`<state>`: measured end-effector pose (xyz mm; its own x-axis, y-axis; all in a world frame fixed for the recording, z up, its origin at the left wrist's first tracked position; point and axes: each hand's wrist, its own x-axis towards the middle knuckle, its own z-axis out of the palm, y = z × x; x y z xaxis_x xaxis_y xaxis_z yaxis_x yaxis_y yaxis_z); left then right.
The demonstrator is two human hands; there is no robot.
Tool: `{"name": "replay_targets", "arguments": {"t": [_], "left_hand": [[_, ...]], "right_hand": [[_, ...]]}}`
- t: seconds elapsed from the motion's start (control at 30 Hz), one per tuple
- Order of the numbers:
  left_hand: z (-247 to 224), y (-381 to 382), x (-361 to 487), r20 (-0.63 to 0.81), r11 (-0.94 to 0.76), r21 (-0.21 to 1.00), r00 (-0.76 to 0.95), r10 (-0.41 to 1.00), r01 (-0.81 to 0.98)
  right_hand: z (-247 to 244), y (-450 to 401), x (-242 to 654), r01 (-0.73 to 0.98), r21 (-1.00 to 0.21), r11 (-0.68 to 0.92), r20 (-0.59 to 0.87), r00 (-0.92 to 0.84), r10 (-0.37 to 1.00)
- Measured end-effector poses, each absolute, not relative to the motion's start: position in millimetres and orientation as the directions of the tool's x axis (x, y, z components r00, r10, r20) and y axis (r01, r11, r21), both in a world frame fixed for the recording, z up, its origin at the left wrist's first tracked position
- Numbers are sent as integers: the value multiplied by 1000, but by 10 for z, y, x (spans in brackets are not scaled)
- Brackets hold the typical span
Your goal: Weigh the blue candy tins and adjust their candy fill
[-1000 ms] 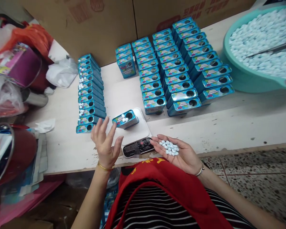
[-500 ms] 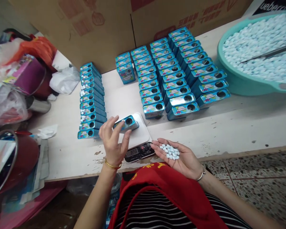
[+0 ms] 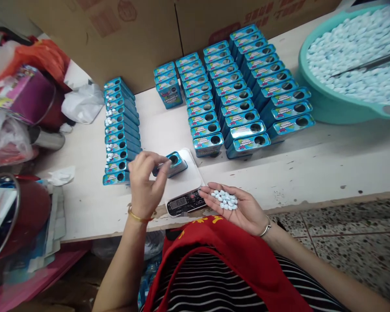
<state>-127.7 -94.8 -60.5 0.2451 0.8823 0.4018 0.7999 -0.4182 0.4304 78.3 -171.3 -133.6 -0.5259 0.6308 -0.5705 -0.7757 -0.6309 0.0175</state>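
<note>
A blue tin (image 3: 177,167) with a round hole in its top stands on a white kitchen scale (image 3: 188,175), whose display is lit. Over that tin's hole, my left hand (image 3: 146,180) has thumb and forefinger brought together in a pinch; whatever lies between the tips is too small to make out. Palm up at the scale's right front corner, my right hand (image 3: 243,214) is cupped under a small heap of pale blue candies (image 3: 225,200).
Left of the scale runs a row of blue tins (image 3: 117,129), some with candies on top. More tins (image 3: 208,141) stand in rows behind and right. A turquoise basin (image 3: 325,104) of candies holds a metal scoop. A cardboard box (image 3: 149,39) backs the table.
My left thumb and forefinger have gone from spread apart to pinched over the tin's hole. The right hand still cups the candies. The camera view has shifted slightly.
</note>
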Motion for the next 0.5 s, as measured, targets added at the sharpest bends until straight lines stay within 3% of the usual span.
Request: {"name": "replay_targets", "arguments": {"t": [0.17,0.33,0.5], "left_hand": [[-534,-1181,-1069,313,-635,459,556,770,621],[-595,-1030,-1356,359,-496,443,359,861,747],[-748,-903,-1612,157,-436,349,407,900,829]], "right_hand": [[-1297,-1665,680,-772,50,-634,-529,-559,638],[-1309,-1685,703,-774,46,-631,-574,-537,618],[-1362,-1686,781,-800,30,-600,-605,-492,626]]}}
